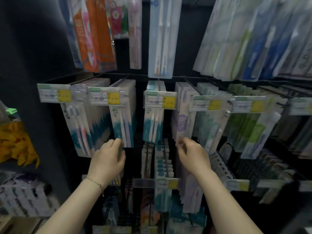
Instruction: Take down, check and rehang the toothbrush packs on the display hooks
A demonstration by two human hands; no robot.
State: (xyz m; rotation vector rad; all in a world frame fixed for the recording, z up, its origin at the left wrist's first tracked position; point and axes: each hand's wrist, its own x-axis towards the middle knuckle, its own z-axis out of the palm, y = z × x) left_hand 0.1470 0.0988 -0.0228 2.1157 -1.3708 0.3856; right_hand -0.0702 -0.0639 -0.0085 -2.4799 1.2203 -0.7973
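On the far left, a shelf holds a yellow-orange item (16, 144), too blurred to name. The middle row carries five price tags (104, 98) with yellow panels, each fronting a hook of stacked toothbrush packs. Every pack hangs with its long axis near vertical and its lower end swinging slightly outward. On the leftmost stack the brush heads point up. The left hand (109, 157) reaches up from below, back toward the camera, with a thin bracelet (96, 183) on the wrist. Its fingers are curled against the lower corner of the teal-and-white pack (123, 115), which shows two brushes. Whether they actually clamp it cannot be told. Between the hands hangs a centre pack (153, 122), also with two brushes, untouched. The right hand (192, 154) is raised to similar height, wrist bent inward. Its thumb and forefinger, motion-blurred, pinch the bottom edge of the lilac pack (183, 119), which is still on its hook.
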